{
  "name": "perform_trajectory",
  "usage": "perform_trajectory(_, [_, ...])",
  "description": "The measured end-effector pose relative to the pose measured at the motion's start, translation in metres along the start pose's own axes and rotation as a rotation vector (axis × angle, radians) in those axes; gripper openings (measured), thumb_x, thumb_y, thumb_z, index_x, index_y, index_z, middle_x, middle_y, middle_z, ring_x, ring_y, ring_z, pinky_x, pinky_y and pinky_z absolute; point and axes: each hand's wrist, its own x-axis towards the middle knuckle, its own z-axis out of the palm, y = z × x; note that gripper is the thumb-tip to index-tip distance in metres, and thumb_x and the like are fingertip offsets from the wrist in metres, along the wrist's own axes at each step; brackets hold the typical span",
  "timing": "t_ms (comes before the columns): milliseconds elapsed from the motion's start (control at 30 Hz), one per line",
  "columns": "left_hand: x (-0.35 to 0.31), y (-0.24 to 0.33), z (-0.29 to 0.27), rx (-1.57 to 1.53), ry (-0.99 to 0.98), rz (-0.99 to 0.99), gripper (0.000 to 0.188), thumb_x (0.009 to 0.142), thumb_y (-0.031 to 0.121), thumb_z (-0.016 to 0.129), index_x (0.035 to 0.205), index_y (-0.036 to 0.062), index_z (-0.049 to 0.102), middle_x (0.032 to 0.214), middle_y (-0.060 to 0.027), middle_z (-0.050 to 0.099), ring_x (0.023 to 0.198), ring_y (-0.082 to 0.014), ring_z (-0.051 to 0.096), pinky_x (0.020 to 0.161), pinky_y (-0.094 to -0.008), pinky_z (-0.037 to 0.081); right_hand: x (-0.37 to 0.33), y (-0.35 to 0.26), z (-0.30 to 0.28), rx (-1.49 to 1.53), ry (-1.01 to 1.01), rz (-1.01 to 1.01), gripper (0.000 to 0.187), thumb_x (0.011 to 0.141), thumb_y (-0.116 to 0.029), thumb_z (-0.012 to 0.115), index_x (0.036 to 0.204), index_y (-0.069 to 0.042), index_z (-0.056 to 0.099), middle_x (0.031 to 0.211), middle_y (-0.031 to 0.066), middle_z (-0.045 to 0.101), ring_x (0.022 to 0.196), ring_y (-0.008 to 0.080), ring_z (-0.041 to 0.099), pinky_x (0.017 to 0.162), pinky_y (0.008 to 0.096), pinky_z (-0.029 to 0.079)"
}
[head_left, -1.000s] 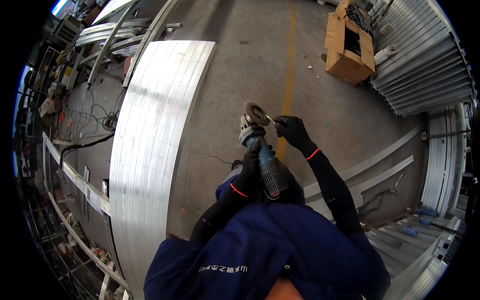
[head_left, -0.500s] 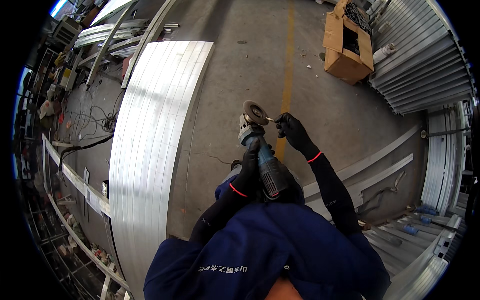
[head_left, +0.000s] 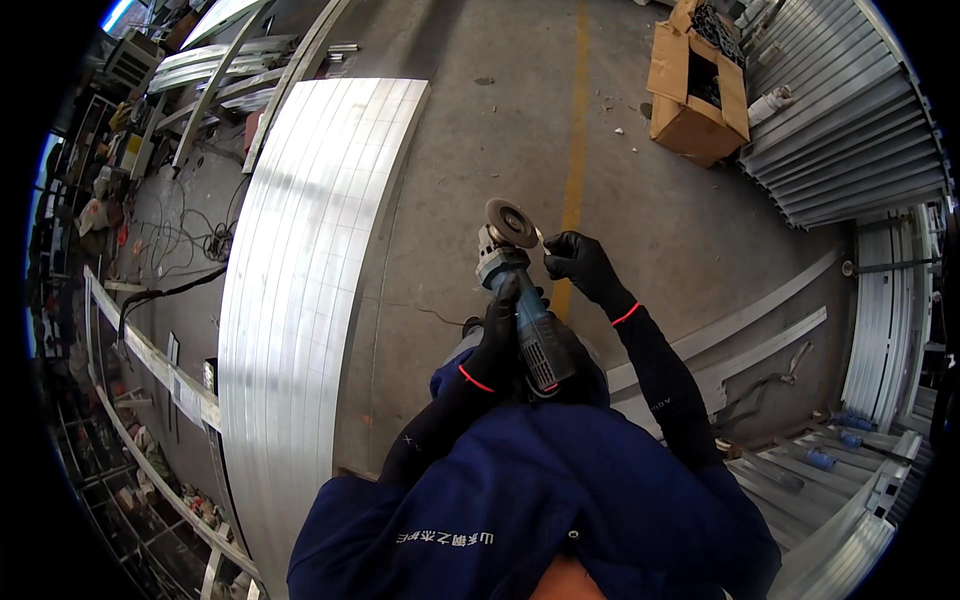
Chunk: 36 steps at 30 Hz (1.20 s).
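Note:
My left hand [head_left: 499,318], in a black glove, is closed round the body of a blue and black angle grinder [head_left: 541,338]. The grinder points away from me, its head at the far end. On that head sits a round brown-grey disc [head_left: 511,223], tilted and showing its centre. Beside the disc's right edge, my gloved right hand [head_left: 582,266] pinches a thin, pale, narrow piece [head_left: 542,240]; it is too small to name. Whether the piece touches the disc I cannot tell. Part of the grinder's rear end lies against my dark blue clothing.
A long stack of shiny metal profiles [head_left: 300,230] stands to my left. At the far right is an open cardboard box [head_left: 700,130] beside stacked metal panels [head_left: 840,130]. Loose metal strips [head_left: 745,280] lie on the right. Black cables [head_left: 215,240] run over the floor at left.
The pale piece has turned from lying nearly sideways to standing more upright beside the disc. My right hand has shifted slightly left and down. The left hand and grinder stay almost still.

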Motion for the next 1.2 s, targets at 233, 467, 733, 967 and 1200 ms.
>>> perform_trajectory(233, [-0.002, 0.001, 0.003, 0.013, 0.006, 0.033, 0.064, 0.086, 0.056, 0.058, 0.118, 0.0013, 0.051, 0.095, -0.0119, 0.062, 0.080, -0.0209, 0.064, 0.070, -0.0334, 0.056, 0.000, -0.014, 0.004, -0.135, 0.072, 0.015, 0.029, 0.088, -0.012, 0.061, 0.110, 0.006, 0.060, 0.083, 0.0068, 0.065, 0.068, 0.0102, 0.063, 0.062, 0.0253, 0.054])
perform_trajectory(467, [-0.003, 0.003, 0.003, 0.021, 0.009, 0.014, 0.065, 0.086, 0.057, 0.058, 0.118, 0.0013, 0.051, 0.095, -0.0114, 0.062, 0.079, -0.0208, 0.063, 0.070, -0.0330, 0.056, 0.001, -0.026, 0.006, -0.421, 0.079, -0.051, 0.032, 0.088, -0.014, 0.061, 0.112, 0.007, 0.063, 0.078, 0.0065, 0.066, 0.068, 0.0097, 0.062, 0.065, 0.0251, 0.053])
perform_trajectory(733, [0.001, 0.000, -0.001, 0.039, 0.005, 0.036, 0.067, 0.086, 0.059, 0.057, 0.117, 0.0002, 0.052, 0.095, -0.0135, 0.062, 0.078, -0.0211, 0.064, 0.069, -0.0327, 0.056, 0.000, -0.019, 0.005, -0.415, 0.095, -0.094, 0.028, 0.087, -0.015, 0.060, 0.104, 0.006, 0.066, 0.069, 0.0059, 0.064, 0.062, 0.0093, 0.061, 0.060, 0.0263, 0.051])
perform_trajectory(967, [0.008, -0.002, -0.005, 0.050, 0.000, 0.037, 0.069, 0.085, 0.060, 0.057, 0.117, -0.0007, 0.051, 0.095, -0.0139, 0.062, 0.078, -0.0216, 0.064, 0.069, -0.0328, 0.056, 0.000, -0.015, 0.002, -0.195, 0.059, -0.032, 0.027, 0.087, -0.013, 0.060, 0.104, 0.007, 0.065, 0.071, 0.0039, 0.063, 0.063, 0.0088, 0.059, 0.059, 0.0260, 0.050])
perform_trajectory(1200, [0.003, 0.001, -0.001, 0.025, 0.017, 0.016, 0.068, 0.086, 0.058, 0.057, 0.119, -0.0005, 0.050, 0.097, -0.0139, 0.062, 0.082, -0.0223, 0.064, 0.071, -0.0340, 0.056, 0.002, -0.029, 0.006, -0.597, 0.105, -0.113, 0.033, 0.085, -0.018, 0.062, 0.108, 0.004, 0.067, 0.073, 0.0091, 0.067, 0.066, 0.0117, 0.064, 0.063, 0.0284, 0.051])
